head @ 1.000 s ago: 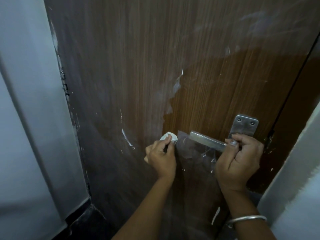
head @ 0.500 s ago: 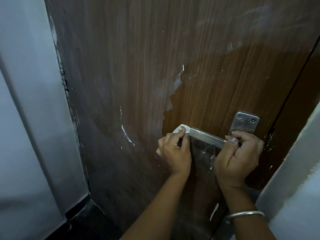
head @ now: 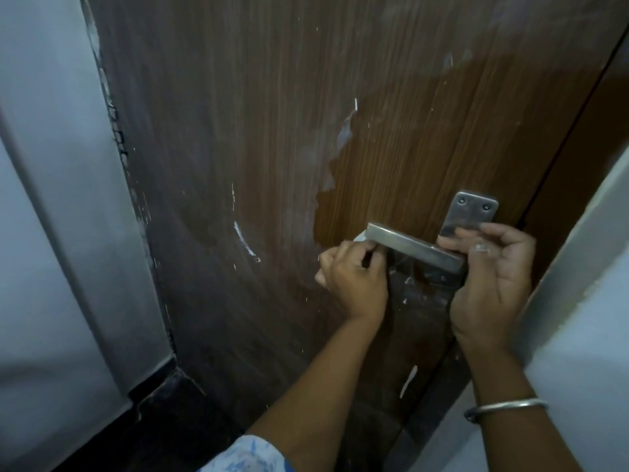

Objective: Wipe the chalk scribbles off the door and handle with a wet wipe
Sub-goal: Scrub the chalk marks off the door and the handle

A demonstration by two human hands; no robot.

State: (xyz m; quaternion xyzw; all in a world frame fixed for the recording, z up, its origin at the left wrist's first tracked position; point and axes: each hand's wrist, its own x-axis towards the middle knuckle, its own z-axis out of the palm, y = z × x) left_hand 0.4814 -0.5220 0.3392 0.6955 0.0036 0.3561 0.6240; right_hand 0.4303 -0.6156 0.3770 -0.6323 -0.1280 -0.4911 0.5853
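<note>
Pressing wet wipe [head: 360, 237] on handle [head: 412, 245], door [head: 272, 131] smeared

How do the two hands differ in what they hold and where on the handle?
The left hand pinches the white wet wipe at the free end of the handle; the right hand grips the handle near its plate. The right wrist wears a bangle; the left wrist is bare. Both hands have curled fingers.

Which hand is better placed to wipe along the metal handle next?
Left. The left hand pinches the wet wipe at the handle's free end; the right hand holds the handle near its plate, with no wipe.
</note>
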